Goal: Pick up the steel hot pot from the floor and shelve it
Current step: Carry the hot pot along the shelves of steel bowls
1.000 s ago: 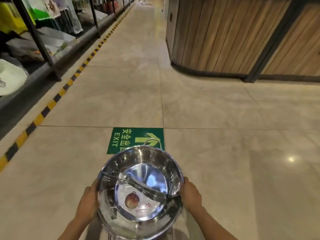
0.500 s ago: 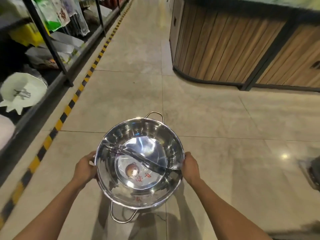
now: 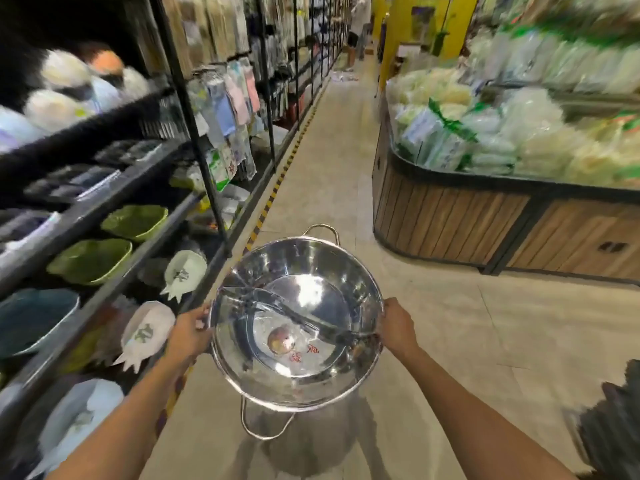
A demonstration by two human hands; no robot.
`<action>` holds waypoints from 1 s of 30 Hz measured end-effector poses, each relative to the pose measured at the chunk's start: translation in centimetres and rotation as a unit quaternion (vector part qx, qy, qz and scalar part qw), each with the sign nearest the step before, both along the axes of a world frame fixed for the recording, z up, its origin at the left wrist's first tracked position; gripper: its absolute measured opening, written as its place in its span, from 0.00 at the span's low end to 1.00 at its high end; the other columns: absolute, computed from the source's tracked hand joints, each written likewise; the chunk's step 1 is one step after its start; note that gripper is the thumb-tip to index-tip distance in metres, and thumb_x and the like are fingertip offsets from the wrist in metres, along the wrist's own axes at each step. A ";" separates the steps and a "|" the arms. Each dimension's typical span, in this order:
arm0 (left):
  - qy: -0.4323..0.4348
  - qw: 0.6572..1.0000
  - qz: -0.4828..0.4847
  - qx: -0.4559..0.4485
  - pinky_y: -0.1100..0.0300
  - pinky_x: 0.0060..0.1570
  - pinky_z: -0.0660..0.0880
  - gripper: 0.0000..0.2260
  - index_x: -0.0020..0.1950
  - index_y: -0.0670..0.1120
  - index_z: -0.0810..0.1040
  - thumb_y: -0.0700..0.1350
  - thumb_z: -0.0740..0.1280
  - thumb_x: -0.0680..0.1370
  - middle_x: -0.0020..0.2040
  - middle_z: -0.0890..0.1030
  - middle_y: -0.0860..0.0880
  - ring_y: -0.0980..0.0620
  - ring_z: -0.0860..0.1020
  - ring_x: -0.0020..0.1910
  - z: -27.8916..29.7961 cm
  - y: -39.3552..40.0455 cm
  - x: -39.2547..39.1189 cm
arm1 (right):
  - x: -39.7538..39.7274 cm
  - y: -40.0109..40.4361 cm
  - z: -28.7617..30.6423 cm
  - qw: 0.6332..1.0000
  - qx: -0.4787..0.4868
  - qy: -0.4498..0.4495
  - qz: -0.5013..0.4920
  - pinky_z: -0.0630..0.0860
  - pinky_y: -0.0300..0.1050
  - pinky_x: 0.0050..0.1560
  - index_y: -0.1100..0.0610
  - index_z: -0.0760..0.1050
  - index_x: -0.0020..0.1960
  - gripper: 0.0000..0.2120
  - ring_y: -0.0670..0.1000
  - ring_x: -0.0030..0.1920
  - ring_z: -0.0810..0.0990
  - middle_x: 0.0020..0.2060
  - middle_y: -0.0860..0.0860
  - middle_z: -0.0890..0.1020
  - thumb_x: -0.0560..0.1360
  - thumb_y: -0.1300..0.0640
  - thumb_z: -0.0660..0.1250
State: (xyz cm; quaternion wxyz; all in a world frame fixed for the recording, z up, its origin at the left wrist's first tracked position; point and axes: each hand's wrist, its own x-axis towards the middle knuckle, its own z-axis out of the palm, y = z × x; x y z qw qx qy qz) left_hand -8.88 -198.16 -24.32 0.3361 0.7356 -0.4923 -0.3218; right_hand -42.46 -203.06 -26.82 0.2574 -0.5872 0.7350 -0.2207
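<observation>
The steel hot pot [image 3: 298,306] is a shiny round pan with a curved divider, a round sticker on its bottom and a wire loop handle at the far and near sides. It hangs in the air above the aisle floor, held level in front of me. My left hand [image 3: 189,332] grips its left rim and my right hand [image 3: 396,325] grips its right rim. The black shelving [image 3: 114,216] with bowls and plates stands just to the left of the pot.
Green bowls [image 3: 133,221], a dark blue bowl [image 3: 31,317] and white dishes [image 3: 185,270] fill the left shelves. A wooden-sided produce bin [image 3: 450,220] with bagged goods stands at the right. A yellow-black stripe [image 3: 270,199] runs along the shelf base. A person [image 3: 356,29] stands far down the aisle.
The pot has risen from near the floor, still held by both hands. My view has lifted and swung, so the left shelves and the produce bin top now show.
</observation>
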 end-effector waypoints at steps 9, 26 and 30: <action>0.000 0.994 0.099 -0.055 0.42 0.49 0.80 0.21 0.63 0.46 0.76 0.33 0.69 0.72 0.49 0.83 0.41 0.39 0.82 0.47 10.6 13.4 1.6 | 2.8 4.7 11.9 0.984 -0.076 -0.001 0.161 0.66 0.44 0.44 0.66 0.72 0.53 0.10 0.63 0.51 0.78 0.51 0.63 0.79 0.76 0.61 0.63; 0.027 0.857 0.513 -0.033 0.67 0.37 0.73 0.20 0.61 0.43 0.77 0.30 0.67 0.70 0.54 0.83 0.42 0.50 0.78 0.52 8.6 68.8 5.8 | 28.8 40.7 12.3 0.827 -0.039 0.012 0.561 0.74 0.53 0.50 0.68 0.72 0.52 0.07 0.66 0.53 0.78 0.51 0.66 0.80 0.77 0.64 0.61; 0.096 0.792 0.601 -0.051 0.55 0.35 0.76 0.17 0.52 0.43 0.80 0.26 0.63 0.70 0.35 0.77 0.44 0.49 0.74 0.38 8.0 86.3 1.9 | 31.8 56.7 9.7 0.758 -0.020 0.021 0.651 0.73 0.53 0.48 0.66 0.71 0.53 0.06 0.65 0.52 0.78 0.48 0.64 0.80 0.77 0.66 0.60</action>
